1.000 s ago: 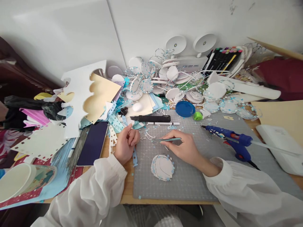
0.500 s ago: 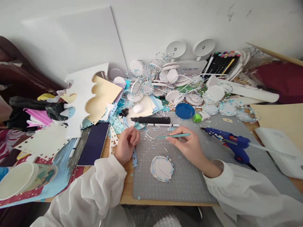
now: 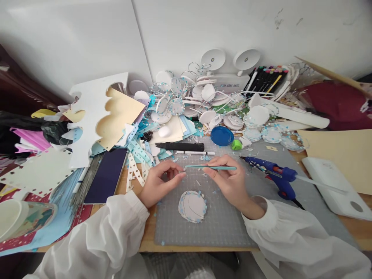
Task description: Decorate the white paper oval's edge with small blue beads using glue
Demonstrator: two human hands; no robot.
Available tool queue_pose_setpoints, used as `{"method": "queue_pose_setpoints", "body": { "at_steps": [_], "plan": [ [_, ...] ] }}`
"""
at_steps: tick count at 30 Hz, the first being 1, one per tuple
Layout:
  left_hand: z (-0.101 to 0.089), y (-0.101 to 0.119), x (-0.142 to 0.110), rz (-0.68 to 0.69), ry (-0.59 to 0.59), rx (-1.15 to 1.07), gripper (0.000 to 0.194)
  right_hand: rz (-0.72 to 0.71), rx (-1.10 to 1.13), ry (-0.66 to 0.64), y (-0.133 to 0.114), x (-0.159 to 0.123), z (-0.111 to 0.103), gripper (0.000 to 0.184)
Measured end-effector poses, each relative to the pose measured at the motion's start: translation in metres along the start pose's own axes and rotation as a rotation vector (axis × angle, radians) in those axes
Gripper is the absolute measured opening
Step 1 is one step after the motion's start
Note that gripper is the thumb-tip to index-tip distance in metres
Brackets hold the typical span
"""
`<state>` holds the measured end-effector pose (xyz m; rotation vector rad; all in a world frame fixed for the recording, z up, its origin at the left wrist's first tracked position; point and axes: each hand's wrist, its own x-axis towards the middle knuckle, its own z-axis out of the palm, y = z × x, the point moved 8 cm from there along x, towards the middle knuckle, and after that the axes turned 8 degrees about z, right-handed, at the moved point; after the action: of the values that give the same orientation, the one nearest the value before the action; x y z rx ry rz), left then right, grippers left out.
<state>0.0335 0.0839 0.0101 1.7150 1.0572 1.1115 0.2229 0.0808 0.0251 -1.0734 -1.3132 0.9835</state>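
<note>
My right hand (image 3: 228, 180) is closed round thin teal tweezers (image 3: 210, 167), held level with the tips pointing left. My left hand (image 3: 161, 182) has its thumb and forefinger pinched together right at the tweezer tips; whatever is between them is too small to make out. Both hands hover over a grey cutting mat (image 3: 221, 221). Just below them on the mat lies a white paper disc (image 3: 192, 205) edged with small blue bits.
A blue glue gun (image 3: 274, 176) lies right of my hand. Behind are a black knife (image 3: 180, 146), a white pen (image 3: 195, 153), a blue lid (image 3: 222, 136) and a heap of white discs (image 3: 209, 104). Paper scraps and a dark tablet (image 3: 106, 176) crowd the left; a white box (image 3: 334, 186) sits right.
My left hand has moved right from the mat's edge and pinched at the tweezer tips. My right hand has stayed near the same spot with the tweezers held level.
</note>
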Motion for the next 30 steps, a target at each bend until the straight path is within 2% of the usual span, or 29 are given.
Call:
{"method": "queue_pose_setpoints", "body": {
  "at_steps": [10,26,30],
  "plan": [
    [0.0029,-0.0022,-0.0015,0.049,-0.037,0.033,0.016,-0.087,-0.04,-0.107,-0.003,-0.0045,0.0081,0.014],
    [0.005,0.0028,0.0002,0.061,-0.06,0.074,0.016,-0.058,-0.041,-0.104,-0.0025,-0.0043,0.0071,0.009],
    [0.003,0.0014,-0.0004,0.051,-0.037,0.048,0.016,-0.026,-0.134,-0.085,0.0002,0.0005,0.0019,0.009]
  ]
}}
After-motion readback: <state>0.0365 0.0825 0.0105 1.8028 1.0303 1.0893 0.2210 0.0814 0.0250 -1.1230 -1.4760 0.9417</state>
